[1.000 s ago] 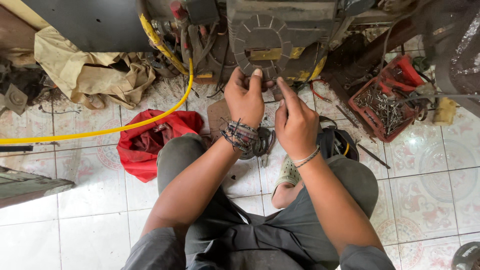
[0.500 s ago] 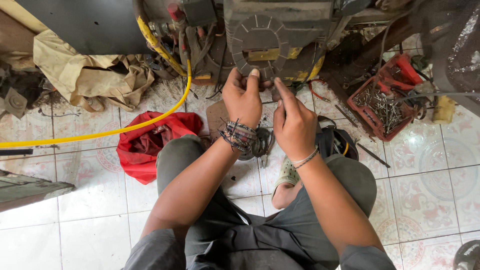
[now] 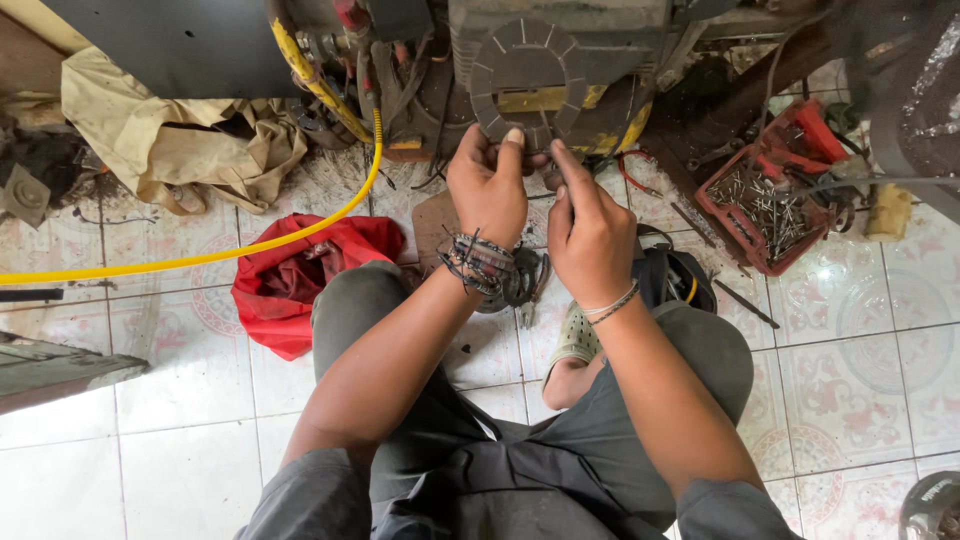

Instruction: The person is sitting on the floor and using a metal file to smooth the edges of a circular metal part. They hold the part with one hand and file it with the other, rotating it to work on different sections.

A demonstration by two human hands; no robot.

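I squat on a tiled floor in front of a dark machine. A round grey metal disc with radial slots (image 3: 520,70) faces me. My left hand (image 3: 488,188), with several braided bands on the wrist, grips the disc's lower edge with thumb and fingertips. My right hand (image 3: 590,235), which wears a thin bracelet, is just to its right. Its index finger and thumb pinch a small dark piece (image 3: 547,165) under the disc. I cannot make out what the piece is.
A yellow hose (image 3: 250,245) curves across the floor from the machine to the left edge. A red cloth (image 3: 290,285) lies by my left knee, a crumpled tan cloth (image 3: 170,150) further back. A red tray of nails and screws (image 3: 765,205) sits at the right.
Both hands stay at the disc's lower edge. Only the fingertips shift slightly.
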